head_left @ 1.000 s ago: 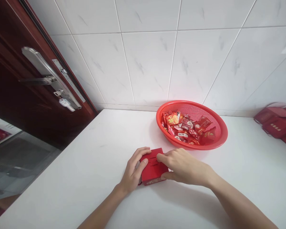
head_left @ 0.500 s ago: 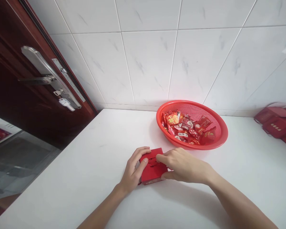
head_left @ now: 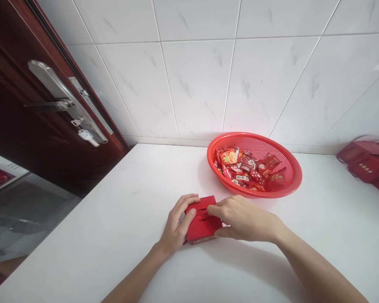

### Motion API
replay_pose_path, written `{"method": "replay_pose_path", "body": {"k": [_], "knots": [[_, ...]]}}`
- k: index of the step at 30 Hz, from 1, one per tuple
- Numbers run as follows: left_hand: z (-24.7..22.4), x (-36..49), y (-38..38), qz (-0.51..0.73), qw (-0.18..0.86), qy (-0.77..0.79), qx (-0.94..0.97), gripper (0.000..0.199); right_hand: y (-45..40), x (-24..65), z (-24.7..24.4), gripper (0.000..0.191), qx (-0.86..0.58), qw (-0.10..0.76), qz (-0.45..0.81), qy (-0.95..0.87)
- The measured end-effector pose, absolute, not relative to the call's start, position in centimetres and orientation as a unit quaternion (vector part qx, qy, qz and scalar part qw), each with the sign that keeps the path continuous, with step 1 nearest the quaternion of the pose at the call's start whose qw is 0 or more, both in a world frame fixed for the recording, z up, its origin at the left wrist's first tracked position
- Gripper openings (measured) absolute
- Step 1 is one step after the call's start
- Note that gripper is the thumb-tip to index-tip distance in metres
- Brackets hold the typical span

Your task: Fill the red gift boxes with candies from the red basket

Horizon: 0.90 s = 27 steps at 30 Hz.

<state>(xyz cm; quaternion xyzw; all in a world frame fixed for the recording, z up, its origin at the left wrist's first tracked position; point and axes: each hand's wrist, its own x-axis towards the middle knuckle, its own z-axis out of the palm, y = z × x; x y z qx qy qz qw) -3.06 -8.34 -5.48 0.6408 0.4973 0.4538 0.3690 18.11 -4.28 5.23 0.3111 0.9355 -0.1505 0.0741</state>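
Note:
A small red box (head_left: 202, 228) rests on the white table, its top flaps meeting at slots in the middle. My left hand (head_left: 178, 223) is wrapped round the box's left side, thumb on the top. On the right side, my right hand (head_left: 240, 219) grips the box, with a finger on the top by the slots and the thumb low at the near right corner. Behind the box stands a red mesh basket (head_left: 292, 166) holding several red-wrapped sweets (head_left: 241, 167).
Several red bags or boxes (head_left: 368, 168) lie at the table's far right. A tiled wall (head_left: 196, 84) runs behind the white table (head_left: 113, 219). To the left is a dark red door (head_left: 9, 84) with a metal handle and keys (head_left: 87, 136).
The flaps at the middle of the box top sit slightly closer together, and the dark gap at the slots looks narrower. Both hands have hardly moved.

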Motion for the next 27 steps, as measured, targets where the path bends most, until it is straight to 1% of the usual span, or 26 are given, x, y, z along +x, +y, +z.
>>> {"method": "replay_pose_path", "body": {"k": [4,27], "knots": [[-5.43,-3.01,-8.31,0.454,0.368,0.497,0.641,0.027,-4.3,18.12,5.3,0.02,0.305,0.073,-0.155,0.937],[-5.37,-3.04,-8.4,0.451,0.364,0.501,0.642,0.028,-4.31,18.18,5.4,0.018,0.308,0.082,-0.153,0.936]]}}
